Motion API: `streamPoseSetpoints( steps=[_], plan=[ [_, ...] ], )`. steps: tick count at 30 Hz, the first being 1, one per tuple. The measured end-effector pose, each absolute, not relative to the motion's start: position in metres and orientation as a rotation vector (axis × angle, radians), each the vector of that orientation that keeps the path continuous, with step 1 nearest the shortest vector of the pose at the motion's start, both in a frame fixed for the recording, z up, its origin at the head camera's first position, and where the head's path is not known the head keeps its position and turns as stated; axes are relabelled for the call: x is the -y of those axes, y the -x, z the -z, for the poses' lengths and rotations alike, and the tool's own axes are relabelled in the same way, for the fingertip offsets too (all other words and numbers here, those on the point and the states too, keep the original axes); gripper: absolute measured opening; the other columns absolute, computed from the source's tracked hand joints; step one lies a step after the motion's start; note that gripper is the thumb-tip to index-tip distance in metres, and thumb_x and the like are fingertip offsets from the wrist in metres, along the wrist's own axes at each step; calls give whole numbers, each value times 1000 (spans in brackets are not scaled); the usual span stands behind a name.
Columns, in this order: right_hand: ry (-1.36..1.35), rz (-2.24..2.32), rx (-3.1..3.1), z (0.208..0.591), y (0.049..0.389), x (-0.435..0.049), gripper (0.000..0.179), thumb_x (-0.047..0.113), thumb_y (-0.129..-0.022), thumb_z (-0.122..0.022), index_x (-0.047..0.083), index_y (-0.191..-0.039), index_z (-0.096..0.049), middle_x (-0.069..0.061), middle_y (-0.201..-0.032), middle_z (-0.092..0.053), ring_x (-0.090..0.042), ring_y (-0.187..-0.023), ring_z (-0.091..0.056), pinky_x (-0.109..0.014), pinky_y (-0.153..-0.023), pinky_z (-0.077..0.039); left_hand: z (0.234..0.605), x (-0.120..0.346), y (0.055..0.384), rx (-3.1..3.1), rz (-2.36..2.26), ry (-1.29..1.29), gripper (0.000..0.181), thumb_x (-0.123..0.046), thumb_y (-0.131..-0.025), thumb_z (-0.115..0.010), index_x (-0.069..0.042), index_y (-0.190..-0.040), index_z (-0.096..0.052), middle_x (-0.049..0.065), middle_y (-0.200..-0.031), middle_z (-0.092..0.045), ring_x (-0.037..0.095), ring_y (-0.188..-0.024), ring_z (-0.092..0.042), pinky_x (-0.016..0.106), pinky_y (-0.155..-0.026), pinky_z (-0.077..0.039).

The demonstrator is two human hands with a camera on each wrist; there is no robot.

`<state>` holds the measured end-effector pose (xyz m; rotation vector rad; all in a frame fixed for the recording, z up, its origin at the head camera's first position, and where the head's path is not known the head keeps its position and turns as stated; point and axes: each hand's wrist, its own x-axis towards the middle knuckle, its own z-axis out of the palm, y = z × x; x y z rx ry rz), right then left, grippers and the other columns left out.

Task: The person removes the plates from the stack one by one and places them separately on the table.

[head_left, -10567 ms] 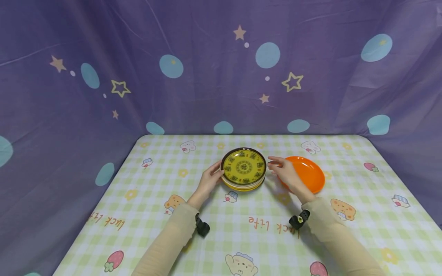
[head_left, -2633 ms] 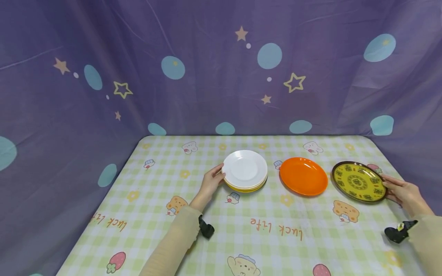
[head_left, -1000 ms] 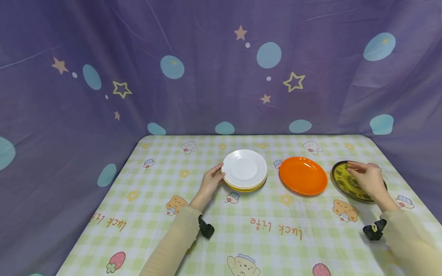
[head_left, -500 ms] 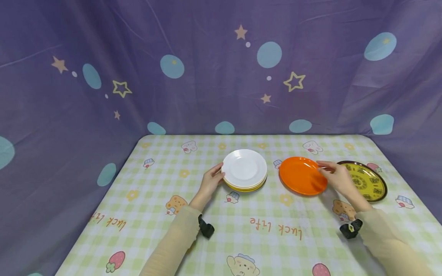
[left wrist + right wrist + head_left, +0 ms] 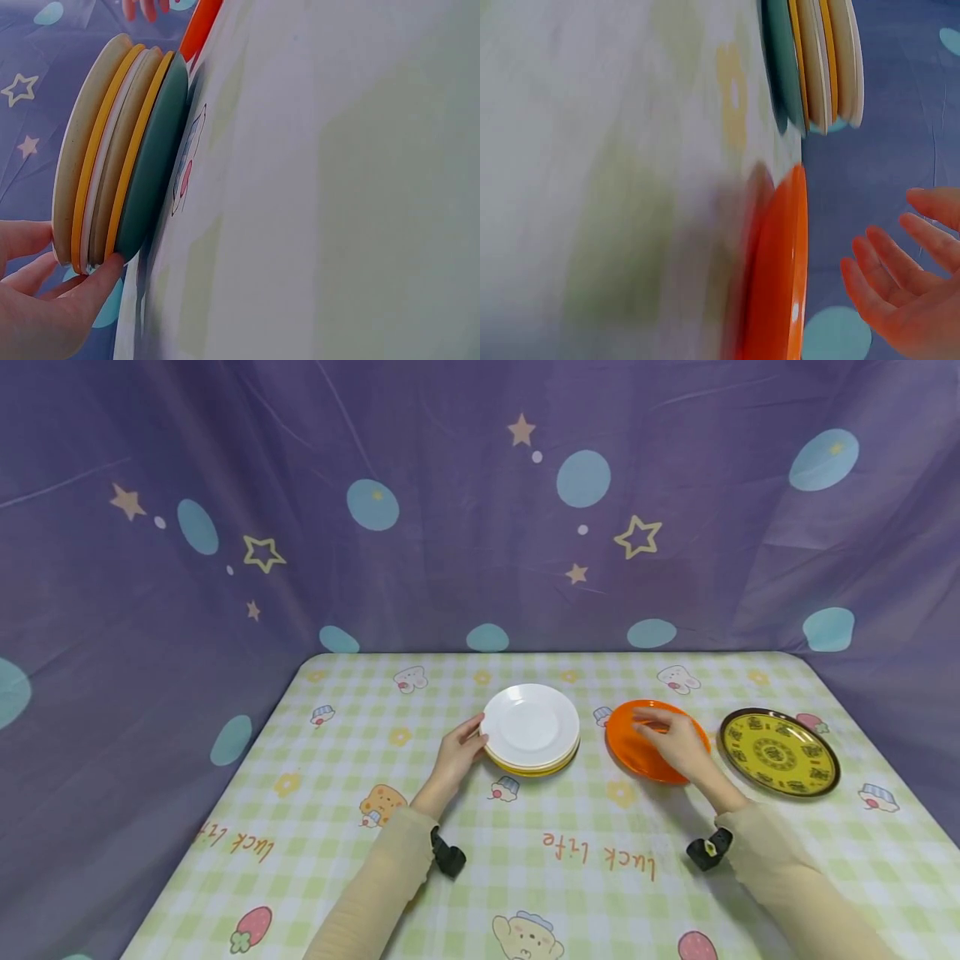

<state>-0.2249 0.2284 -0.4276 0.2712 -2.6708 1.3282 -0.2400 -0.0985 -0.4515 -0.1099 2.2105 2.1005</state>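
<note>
A stack of several plates stands mid-table, topped by a white plate (image 5: 530, 725); yellow, white and beige edges show below it, over a dark teal plate (image 5: 154, 161) at the bottom. My left hand (image 5: 456, 756) touches the stack's left side, fingertips spread along the rims in the left wrist view. Right of the stack lies an orange plate (image 5: 637, 752). Over it hovers my right hand (image 5: 678, 745), holding nothing, fingers relaxed and apart from the plate in the right wrist view. Farther right lies a patterned yellow-green plate (image 5: 778, 753) with a dark rim.
A green-checked tablecloth (image 5: 570, 893) printed with cartoon figures covers the table. Behind and to the left hangs a purple curtain (image 5: 450, 577) with stars and blue spots. The table's far edge runs just behind the plates.
The patterned plate went from the stack's top to the far right and was let go, uncovering the white plate. My right hand then moved left over the orange plate; my left hand stayed.
</note>
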Motion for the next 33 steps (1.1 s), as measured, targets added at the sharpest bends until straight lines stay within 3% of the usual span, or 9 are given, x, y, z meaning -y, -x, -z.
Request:
streamPoseSetpoints(
  steps=[10, 18, 24, 33],
  plan=[
    [-324, -1517, 2670, 424, 226, -196, 35, 12, -87, -55, -2, -118, -54, -19, -111, -59, -30, -98, -57, -42, -87, -45, 451, 98, 240, -2216, -2098, 97, 44, -4, -86, -52, -8, -130, -45, 10, -136, -39, 22, -117, -45, 29, -89, -46],
    [-273, -1649, 2644, 428, 229, -175, 41, 18, -87, -56, -1, -123, -50, -20, -114, -56, -30, -99, -56, -34, -82, -49, 451, 99, 239, -2212, -2102, 105, 44, -4, -86, -52, -7, -129, -45, 11, -136, -39, 23, -117, -45, 30, -89, -46],
    [-243, -1646, 2637, 430, 233, -162, 43, 17, -86, -58, -2, -123, -49, -20, -112, -57, -30, -96, -58, -35, -81, -49, 453, 99, 239, -2215, -2097, 112, 44, -4, -86, -52, -8, -129, -45, 10, -136, -39, 23, -117, -45, 30, -88, -46],
    [-159, -1690, 2592, 434, 238, -152, 45, 12, -82, -61, -3, -123, -49, -22, -111, -57, -30, -89, -60, -24, -68, -52, 454, 99, 240, -2212, -2099, 102, 45, -4, -86, -53, -8, -130, -44, 10, -137, -38, 23, -117, -45, 29, -88, -46]
  ],
)
